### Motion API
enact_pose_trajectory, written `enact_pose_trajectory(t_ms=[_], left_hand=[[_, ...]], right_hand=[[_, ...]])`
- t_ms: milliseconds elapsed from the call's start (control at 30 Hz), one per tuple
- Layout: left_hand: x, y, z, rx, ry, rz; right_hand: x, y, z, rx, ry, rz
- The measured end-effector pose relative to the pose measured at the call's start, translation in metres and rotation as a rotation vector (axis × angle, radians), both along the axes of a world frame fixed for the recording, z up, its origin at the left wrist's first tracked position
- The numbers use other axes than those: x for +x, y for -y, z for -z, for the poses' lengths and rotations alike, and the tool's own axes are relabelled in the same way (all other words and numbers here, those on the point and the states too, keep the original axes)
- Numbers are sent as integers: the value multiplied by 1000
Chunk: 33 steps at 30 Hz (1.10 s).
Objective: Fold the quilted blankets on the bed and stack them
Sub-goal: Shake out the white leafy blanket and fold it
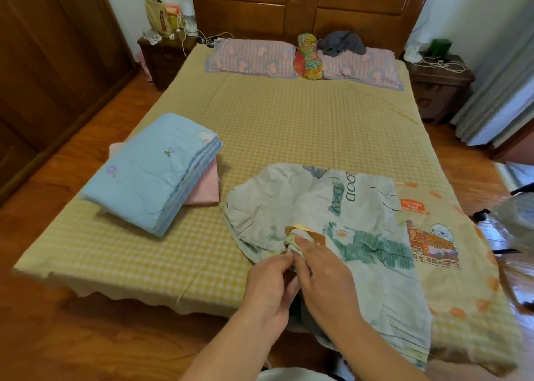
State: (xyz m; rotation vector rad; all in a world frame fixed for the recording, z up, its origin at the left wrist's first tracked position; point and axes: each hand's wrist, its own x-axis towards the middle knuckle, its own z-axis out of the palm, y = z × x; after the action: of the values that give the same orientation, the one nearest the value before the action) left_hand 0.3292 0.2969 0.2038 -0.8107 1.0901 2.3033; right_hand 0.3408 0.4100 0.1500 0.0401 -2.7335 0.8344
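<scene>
A pale green printed quilted blanket (pixel 312 207) with the words "GOOD DAY" lies rumpled at the foot of the bed, partly hanging over the edge. My left hand (pixel 268 288) and my right hand (pixel 326 276) meet at its near side, both pinching a bunched corner of it. Under it, to the right, spreads a beige blanket with orange dots and a cartoon house (pixel 450 253). On the left of the bed a folded light blue quilted blanket (pixel 150 169) rests on a folded pink one (pixel 206 190).
The bed has a yellow checked sheet (pixel 289 126), two striped pillows (pixel 254 58), a floral bolster (pixel 307 57) and a grey garment (pixel 344 44) at the wooden headboard. Nightstands (pixel 164 54) flank it. A wardrobe (pixel 43 62) stands left; curtains (pixel 497 91) hang right.
</scene>
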Motion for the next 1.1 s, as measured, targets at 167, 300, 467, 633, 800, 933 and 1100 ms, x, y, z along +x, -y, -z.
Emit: enact_pose_trajectory(t_ms=[167,300,467,633,800,933,1100], left_hand=[[1,9,0,-47,-136,152],[-3,4,5,-160,-120,162],[-6,-1,9,-275,3,76],[-8,-4,3,-144,97,-73],[-9,-9,2,-72,91,-78],[-9,-13,4,-97,48,-21],[-10,-19,10,-137,15,39]], right_hand=[[-2,-21,-12,48,272,-160],[-8,-19,-17,-143,286,-53],[-12,-18,-7,-197,276,66],[-4,-9,4,-47,145,6],[-3,-2,4,-8,189,-36],[-1,-12,2,-63,207,-27],[1,-19,-2,-75,249,-23]])
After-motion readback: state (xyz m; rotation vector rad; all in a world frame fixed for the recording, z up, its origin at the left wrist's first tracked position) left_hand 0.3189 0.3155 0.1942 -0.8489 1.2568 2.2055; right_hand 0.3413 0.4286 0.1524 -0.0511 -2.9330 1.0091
